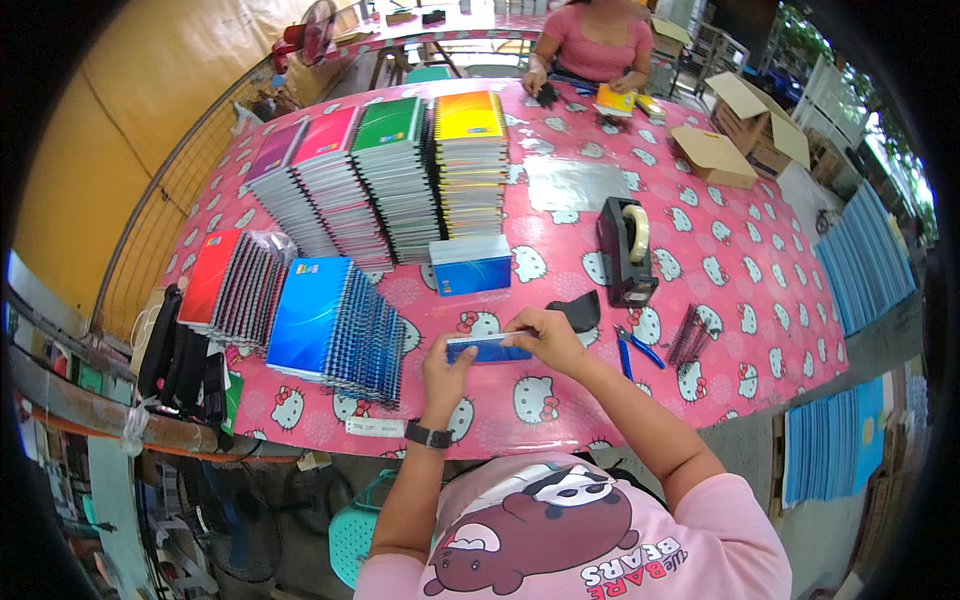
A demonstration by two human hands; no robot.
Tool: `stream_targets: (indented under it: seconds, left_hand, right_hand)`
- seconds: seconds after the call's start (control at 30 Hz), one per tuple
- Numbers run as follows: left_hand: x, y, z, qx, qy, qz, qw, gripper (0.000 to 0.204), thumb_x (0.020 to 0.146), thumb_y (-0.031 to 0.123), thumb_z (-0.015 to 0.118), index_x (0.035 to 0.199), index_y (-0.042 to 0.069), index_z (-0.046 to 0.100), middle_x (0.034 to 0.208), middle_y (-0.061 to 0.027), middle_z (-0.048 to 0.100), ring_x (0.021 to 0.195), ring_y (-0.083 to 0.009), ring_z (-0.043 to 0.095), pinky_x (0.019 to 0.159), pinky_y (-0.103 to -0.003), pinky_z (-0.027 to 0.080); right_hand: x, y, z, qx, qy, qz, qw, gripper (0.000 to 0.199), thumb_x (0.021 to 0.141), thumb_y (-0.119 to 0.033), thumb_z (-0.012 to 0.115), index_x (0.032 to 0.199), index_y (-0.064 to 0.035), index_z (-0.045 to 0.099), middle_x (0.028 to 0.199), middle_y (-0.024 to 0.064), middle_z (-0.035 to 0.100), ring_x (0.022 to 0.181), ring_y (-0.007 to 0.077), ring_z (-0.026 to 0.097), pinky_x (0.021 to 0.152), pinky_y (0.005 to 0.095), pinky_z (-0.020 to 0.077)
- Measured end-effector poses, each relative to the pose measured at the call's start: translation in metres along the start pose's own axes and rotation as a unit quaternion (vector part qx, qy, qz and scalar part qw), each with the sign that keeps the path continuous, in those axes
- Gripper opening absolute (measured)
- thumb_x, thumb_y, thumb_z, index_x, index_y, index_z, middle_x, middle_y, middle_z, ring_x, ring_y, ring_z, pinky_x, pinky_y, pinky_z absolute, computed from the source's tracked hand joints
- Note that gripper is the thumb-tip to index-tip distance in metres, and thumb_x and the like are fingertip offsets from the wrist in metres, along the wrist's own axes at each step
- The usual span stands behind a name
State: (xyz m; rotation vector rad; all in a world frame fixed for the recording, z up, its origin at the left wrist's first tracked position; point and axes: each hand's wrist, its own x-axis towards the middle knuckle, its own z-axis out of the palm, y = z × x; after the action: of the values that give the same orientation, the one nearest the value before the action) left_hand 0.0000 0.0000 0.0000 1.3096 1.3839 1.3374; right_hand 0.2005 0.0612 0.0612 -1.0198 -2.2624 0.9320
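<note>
Between my two hands is a blue notebook [490, 349], tilted so that mostly one narrow side faces up. My left hand [447, 368] grips its left end, thumb on the near face. At the right end, my right hand [548, 340] has its fingers closed on the upper edge. Just beyond them lie a few blue notebooks [472, 275] in a low stack. Left of my hands, a row of blue spiral notebooks [312, 315] leans with the wire bindings toward me. Blue-handled cutting pliers [638, 350] rest to the right, beside a bundle of dark binding wires [690, 338].
Tall notebook stacks in purple, pink, green [388, 125] and yellow [468, 116] stand farther back. Red notebooks [212, 275] are at left. A black tape dispenser [625, 250] stands right. Across the pink table [540, 400], a person [597, 45] works near cardboard boxes [745, 120].
</note>
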Motion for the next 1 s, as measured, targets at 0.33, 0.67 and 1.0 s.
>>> stream_targets:
  seconds: [0.33,0.67,1.0]
  left_hand:
    - [-0.028,0.005,0.041,0.172,0.12,0.092,0.974,0.053,0.075,0.007,0.063,0.121,0.0,0.04,0.118,-0.0154,0.044,0.106,-0.0272,0.046,0.095,-0.039,0.033]
    - [-0.016,0.041,0.055,0.336,-0.049,0.258,0.904,0.021,0.079,0.005,0.056,0.099,0.005,0.061,0.09,-0.0094,0.058,0.084,-0.0252,0.053,0.078,-0.039,0.038]
    - [-0.012,0.036,0.07,0.324,-0.03,0.277,0.904,0.019,0.075,0.004,0.059,0.094,0.006,0.062,0.085,-0.0109,0.054,0.083,-0.0293,0.05,0.075,-0.041,0.038]
  right_hand:
    - [-0.02,0.037,0.055,0.321,0.222,0.086,0.917,0.019,0.087,-0.016,0.057,0.099,-0.0014,0.057,0.084,0.0031,0.059,0.081,0.0103,0.054,0.073,0.025,0.0431]
    - [-0.056,0.032,-0.01,0.052,0.29,-0.002,0.956,0.018,0.084,-0.017,0.059,0.097,-0.0044,0.059,0.087,0.0085,0.059,0.079,0.0193,0.056,0.073,0.0297,0.0448]
    - [-0.235,0.186,-0.157,-0.24,0.552,0.413,0.683,0.02,0.077,-0.012,0.053,0.094,-0.0016,0.056,0.088,0.0201,0.059,0.087,0.0363,0.057,0.077,0.043,0.0447]
